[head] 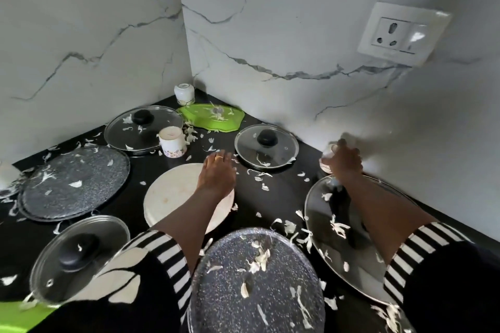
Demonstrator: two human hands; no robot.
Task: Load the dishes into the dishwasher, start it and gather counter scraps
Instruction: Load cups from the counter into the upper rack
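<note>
i see the fingers [220, 155] of the left hand [217, 173] straight and pressed close together, tips down on the black counter [284, 197] among white vegetable scraps [259, 174], the palm over the far edge of a round white board [170, 194]. the right hand [345, 161] is blurred on my feed; its fingers curl over a small pale cup [328, 158] near the wall, just beyond a large glass lid [319, 211]. a smaller glass lid [266, 150] sits between the hands, and more scraps lie on the speckled pan [257, 278] nearest me

Black sleeves [446, 284] with white-striped cuffs [169, 250], white leaf print, gold ring [218, 159] on left hand [217, 174]
</note>
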